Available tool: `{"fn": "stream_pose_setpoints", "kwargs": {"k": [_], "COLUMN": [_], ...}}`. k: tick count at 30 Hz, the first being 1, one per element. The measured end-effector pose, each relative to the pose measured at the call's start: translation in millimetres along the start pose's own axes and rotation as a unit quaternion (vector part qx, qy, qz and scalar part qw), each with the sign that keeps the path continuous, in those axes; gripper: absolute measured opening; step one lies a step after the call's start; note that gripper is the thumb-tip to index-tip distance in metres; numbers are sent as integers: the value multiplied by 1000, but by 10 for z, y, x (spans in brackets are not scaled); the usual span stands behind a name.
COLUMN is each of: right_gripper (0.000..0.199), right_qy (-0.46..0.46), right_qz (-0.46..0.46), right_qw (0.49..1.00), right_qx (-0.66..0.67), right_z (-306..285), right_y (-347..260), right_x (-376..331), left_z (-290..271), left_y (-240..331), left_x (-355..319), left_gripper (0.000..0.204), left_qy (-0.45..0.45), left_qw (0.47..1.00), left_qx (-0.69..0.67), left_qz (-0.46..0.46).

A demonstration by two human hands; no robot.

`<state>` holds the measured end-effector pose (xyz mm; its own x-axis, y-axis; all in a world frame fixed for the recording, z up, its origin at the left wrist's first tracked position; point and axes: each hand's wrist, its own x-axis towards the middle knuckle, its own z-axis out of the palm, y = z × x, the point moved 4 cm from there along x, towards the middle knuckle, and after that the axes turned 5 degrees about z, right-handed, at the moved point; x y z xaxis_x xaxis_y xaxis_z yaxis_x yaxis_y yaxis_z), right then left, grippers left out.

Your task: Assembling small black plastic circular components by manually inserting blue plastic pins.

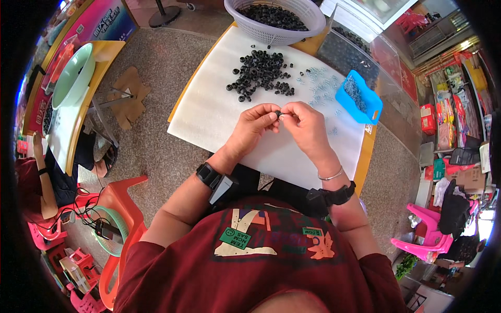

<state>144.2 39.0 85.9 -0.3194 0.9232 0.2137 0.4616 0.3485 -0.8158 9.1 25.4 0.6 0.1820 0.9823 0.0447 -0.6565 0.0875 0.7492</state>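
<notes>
Over the white-topped table (209, 120), my left hand (249, 128) pinches a small round black plastic piece (278, 114) between thumb and fingertips. My right hand (307, 128) meets it there, thumb and forefinger closed on the same piece. Whether a second tiny part sits between the right fingertips is too small to tell. Beyond my hands lies a loose pile of black ring-like plastic parts (261, 68). Right of that pile, tiny clear bluish pieces (321, 86) are scattered. A blue plastic basket (374, 107) with more bluish pieces stands at the table's right edge.
A pale purple slotted basket (261, 32) of black parts sits at the far edge, beside a clear plastic bin (339, 55). Left, another person's arm (47, 188) rests by a table with a green basin (75, 78). Orange (122, 203) and pink (430, 232) chairs flank me.
</notes>
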Motion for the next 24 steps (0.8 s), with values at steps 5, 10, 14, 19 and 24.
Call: {"fn": "stream_pose_setpoints", "kwargs": {"k": [5,10,14,19,24], "right_gripper": [6,8,8,9,13], "right_qy": [-42,-22,-11,7,2], "right_qz": [-49,-116,-117,-109,-106], "right_qw": [996,983,981,988,989], "right_qx": [-66,-142,-156,-108,-105], "right_z": [-56,-21,-2,52,53], "right_y": [-68,-9,77,17,68], "right_x": [24,-5,-46,-70,-31], "left_z": [24,49,102,42,11], "left_y": [-7,-12,10,13,-18], "left_x": [-20,-3,-25,-7,14], "left_gripper": [21,21,20,20,20], "left_qy": [-15,-23,-15,-5,1], "left_qw": [999,997,993,995,998], "left_qx": [44,74,110,89,61], "left_qz": [-1,-8,-30,-45,-17]}}
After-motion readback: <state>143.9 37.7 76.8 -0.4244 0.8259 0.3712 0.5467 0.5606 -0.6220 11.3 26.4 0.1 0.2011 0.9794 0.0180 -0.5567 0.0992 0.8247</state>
